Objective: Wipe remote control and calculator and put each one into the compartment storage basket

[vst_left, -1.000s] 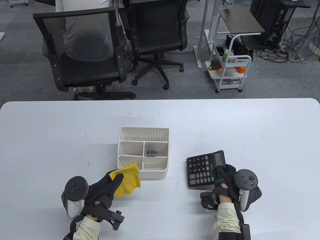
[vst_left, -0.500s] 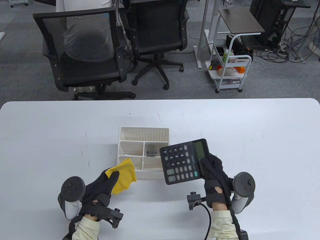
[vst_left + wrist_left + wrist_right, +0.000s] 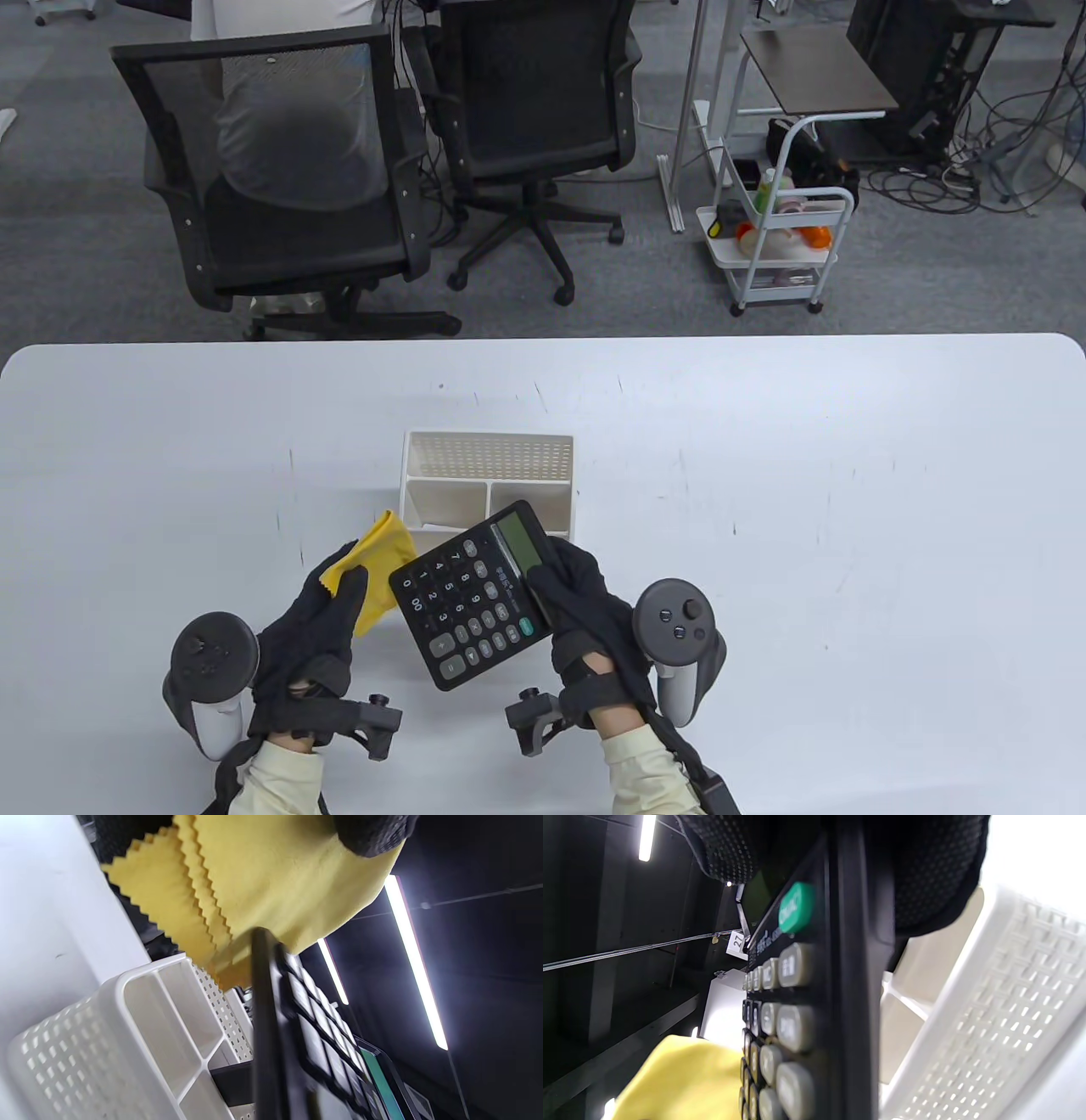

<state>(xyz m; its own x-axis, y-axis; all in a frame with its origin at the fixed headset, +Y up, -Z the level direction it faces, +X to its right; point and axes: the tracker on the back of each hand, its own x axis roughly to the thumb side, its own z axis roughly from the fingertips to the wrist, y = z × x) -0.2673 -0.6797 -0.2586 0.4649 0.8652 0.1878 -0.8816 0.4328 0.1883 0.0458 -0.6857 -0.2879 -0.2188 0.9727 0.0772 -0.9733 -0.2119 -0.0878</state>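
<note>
My right hand [image 3: 570, 586] grips the black calculator [image 3: 475, 594] by its right edge and holds it tilted in the air over the front of the white compartment basket [image 3: 488, 454]. In the right wrist view the calculator [image 3: 797, 1005] shows edge-on, its keys facing left. My left hand [image 3: 318, 620] holds the yellow cloth [image 3: 377, 564] just left of the calculator; in the left wrist view the cloth [image 3: 263, 878] touches the calculator's edge [image 3: 265, 1027]. The remote control is hidden behind the calculator.
The basket [image 3: 127, 1035] sits mid-table with several compartments. Two black office chairs [image 3: 280, 170] and a white cart [image 3: 780, 246] stand beyond the table's far edge. A person sits in the left chair.
My right hand lifted the calculator off the table and carried it left, over the basket's front. My left hand moved the cloth slightly left and back, meeting the calculator.
</note>
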